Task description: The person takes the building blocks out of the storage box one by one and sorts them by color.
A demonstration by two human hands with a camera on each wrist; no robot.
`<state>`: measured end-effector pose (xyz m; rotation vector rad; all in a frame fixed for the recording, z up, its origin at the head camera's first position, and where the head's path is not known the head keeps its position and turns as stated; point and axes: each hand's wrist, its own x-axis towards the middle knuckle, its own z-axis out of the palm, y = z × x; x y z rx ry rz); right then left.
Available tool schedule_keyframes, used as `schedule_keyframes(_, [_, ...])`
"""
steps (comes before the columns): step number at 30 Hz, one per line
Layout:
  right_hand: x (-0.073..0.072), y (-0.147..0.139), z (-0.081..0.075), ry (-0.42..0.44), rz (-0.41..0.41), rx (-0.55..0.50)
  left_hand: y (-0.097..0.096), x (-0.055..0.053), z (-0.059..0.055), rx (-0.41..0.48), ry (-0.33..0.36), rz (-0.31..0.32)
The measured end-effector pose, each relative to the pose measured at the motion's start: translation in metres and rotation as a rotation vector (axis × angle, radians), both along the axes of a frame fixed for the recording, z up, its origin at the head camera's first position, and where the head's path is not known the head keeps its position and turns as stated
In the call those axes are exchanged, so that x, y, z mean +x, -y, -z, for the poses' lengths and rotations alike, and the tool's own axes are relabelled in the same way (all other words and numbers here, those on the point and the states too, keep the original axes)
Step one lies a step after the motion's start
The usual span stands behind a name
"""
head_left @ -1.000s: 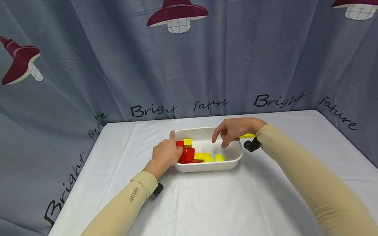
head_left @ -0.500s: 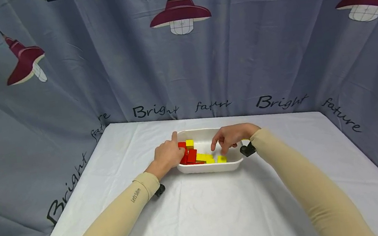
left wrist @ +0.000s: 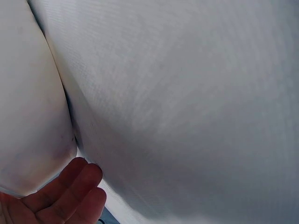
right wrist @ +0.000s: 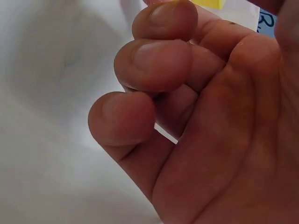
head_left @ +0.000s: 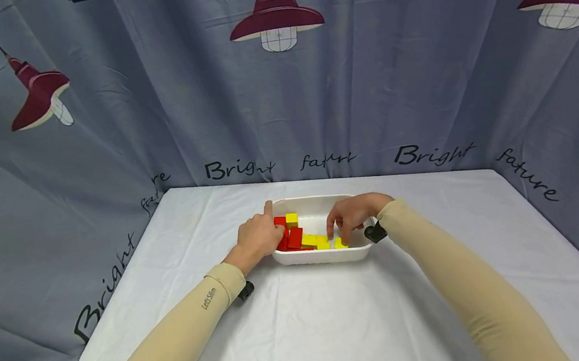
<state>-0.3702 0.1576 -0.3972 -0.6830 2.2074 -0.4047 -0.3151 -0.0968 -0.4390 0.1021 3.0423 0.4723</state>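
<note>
1. Head view: blue-grey curtain [head_left: 279,102] behind and at both sides, printed with dark red lamps [head_left: 276,17] and black lettering.
2. Table [head_left: 309,330] before me, covered in lightly creased white cloth.
3. Beige sleeves [head_left: 173,342] on both my arms; the left one bears small print.
4. White tray [head_left: 321,255], oblong with rounded corners, standing on the table between my hands, toward the far edge.
5. My left hand [head_left: 257,236] holds the tray's left end: thumb inside, by the red blocks [head_left: 295,239]; index finger straight along the rim. Left wrist view finds three fingers close together at the tray's outer side.
6. My right hand [head_left: 354,211] reaches into the tray's right half, thumb and index finger spread downward about a lone yellow block [head_left: 338,243]. Whether they pinch it, I cannot tell. Right wrist view records the other fingers curled inward.
7. Red blocks: clustered at the tray's left end.
8. Remaining yellow blocks [head_left: 315,241]: some beside the red near the front wall, one farther back.
</note>
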Motion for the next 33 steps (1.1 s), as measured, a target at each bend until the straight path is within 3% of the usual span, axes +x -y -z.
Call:
schedule_keyframes(17, [-0.002, 0.002, -0.006, -0.143, 0.074, 0.037, -0.001, 0.0, -0.001, -0.003, 0.0, -0.004])
schedule_keyframes(33, [-0.011, 0.004, -0.001, -0.254, 0.1, 0.059, 0.0, 0.001, -0.002, -0.004, 0.007, -0.001])
